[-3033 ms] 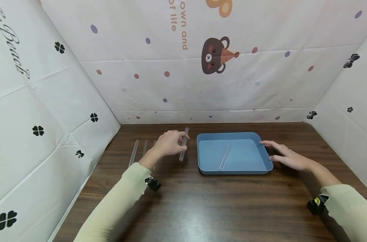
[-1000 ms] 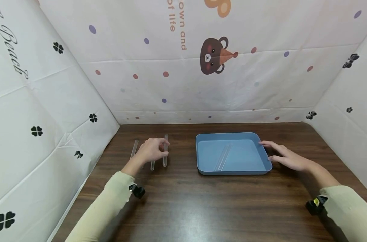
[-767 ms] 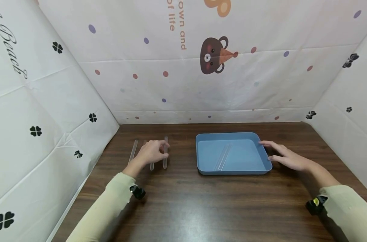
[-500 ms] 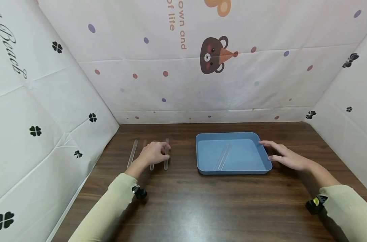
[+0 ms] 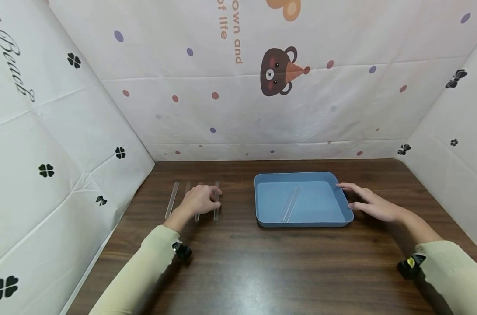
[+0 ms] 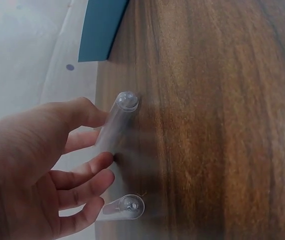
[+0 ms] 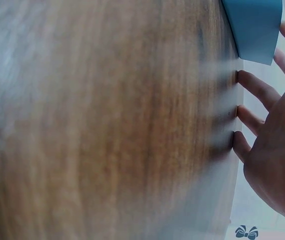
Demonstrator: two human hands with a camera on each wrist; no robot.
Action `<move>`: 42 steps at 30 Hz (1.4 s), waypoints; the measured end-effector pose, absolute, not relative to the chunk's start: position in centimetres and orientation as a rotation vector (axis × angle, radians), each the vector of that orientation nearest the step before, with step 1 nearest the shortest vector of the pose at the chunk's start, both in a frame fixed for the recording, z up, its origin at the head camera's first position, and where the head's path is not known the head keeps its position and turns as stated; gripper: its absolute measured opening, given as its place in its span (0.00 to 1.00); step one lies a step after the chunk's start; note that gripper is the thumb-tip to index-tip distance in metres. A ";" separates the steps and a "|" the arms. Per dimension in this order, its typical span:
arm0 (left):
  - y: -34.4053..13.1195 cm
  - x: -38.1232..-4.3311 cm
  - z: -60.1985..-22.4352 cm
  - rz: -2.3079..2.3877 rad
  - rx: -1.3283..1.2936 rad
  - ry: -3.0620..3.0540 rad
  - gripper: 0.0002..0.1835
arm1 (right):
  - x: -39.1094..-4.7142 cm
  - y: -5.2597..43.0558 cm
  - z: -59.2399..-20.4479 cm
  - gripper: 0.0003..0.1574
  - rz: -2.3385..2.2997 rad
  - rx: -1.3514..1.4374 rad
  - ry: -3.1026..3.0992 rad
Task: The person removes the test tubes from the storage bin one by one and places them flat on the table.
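In the head view my left hand pinches a clear tube between thumb and fingers, low over the table or touching it. The left wrist view shows this held tube end-on, with a second tube below it, apart from the fingers. Further left lie another clear tube and one partly hidden by the hand. My right hand touches the right side of a blue tray; its other fingers rest on the table. What look like two clear tubes lie slanted inside the tray.
A dark wood-grain table carries everything. White printed sheets stand along its back, left side and right side. Each wrist wears a small black camera, such as the left one.
Since the first frame, my left hand has carried the held tube leftward, away from the tray, and lowered it beside the other tubes. Lately it has barely moved. My right hand stays at the tray.
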State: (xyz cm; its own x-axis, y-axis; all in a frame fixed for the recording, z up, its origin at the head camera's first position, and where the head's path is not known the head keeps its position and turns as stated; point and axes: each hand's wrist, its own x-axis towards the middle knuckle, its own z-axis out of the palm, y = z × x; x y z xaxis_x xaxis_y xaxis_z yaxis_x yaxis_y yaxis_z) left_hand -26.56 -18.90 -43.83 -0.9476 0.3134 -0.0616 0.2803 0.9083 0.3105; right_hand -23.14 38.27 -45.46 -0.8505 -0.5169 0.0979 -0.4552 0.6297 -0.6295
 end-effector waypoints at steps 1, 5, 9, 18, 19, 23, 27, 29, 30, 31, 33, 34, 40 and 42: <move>-18.9 -26.6 -43.8 0.454 0.462 2.961 0.19 | -23.1 38.3 -45.5 0.38 -1.022 -0.819 2.753; -18.9 -26.5 -43.8 0.449 0.459 2.958 0.19 | -23.1 38.3 -45.5 0.38 -1.016 -0.815 2.757; -18.9 -26.5 -43.8 0.444 0.459 2.955 0.19 | -23.1 38.3 -45.6 0.38 -1.023 -0.818 2.752; -18.9 -26.5 -43.8 0.434 0.463 2.945 0.19 | -23.1 38.3 -45.5 0.38 -1.050 -0.830 2.735; -18.9 -26.5 -43.8 0.433 0.463 2.945 0.19 | -23.1 38.3 -45.5 0.38 -1.052 -0.830 2.734; -19.0 -26.6 -43.9 0.429 0.462 2.944 0.19 | -23.2 38.3 -45.6 0.38 -1.053 -0.841 2.736; -19.0 -26.6 -43.8 0.432 0.460 2.943 0.18 | -23.2 38.3 -45.6 0.38 -1.048 -0.848 2.742; -19.0 -26.7 -43.8 0.430 0.462 2.942 0.18 | -23.2 38.3 -45.6 0.38 -1.048 -0.848 2.742; -19.0 -26.7 -43.8 0.428 0.462 2.942 0.18 | -23.2 38.3 -45.6 0.38 -1.046 -0.847 2.742; -19.0 -26.7 -43.9 0.424 0.461 2.941 0.18 | -23.1 38.3 -45.6 0.38 -1.047 -0.845 2.741; -19.1 -26.7 -43.9 0.419 0.461 2.939 0.18 | -23.1 38.3 -45.6 0.38 -1.044 -0.841 2.742; -19.1 -26.6 -43.9 0.416 0.463 2.938 0.18 | -23.1 38.3 -45.6 0.38 -1.042 -0.838 2.743; -19.2 -26.6 -43.8 0.412 0.466 2.939 0.18 | -23.1 38.3 -45.5 0.38 -1.039 -0.824 2.742; -19.2 -26.7 -43.8 0.410 0.464 2.939 0.18 | -23.1 38.3 -45.5 0.38 -1.039 -0.822 2.742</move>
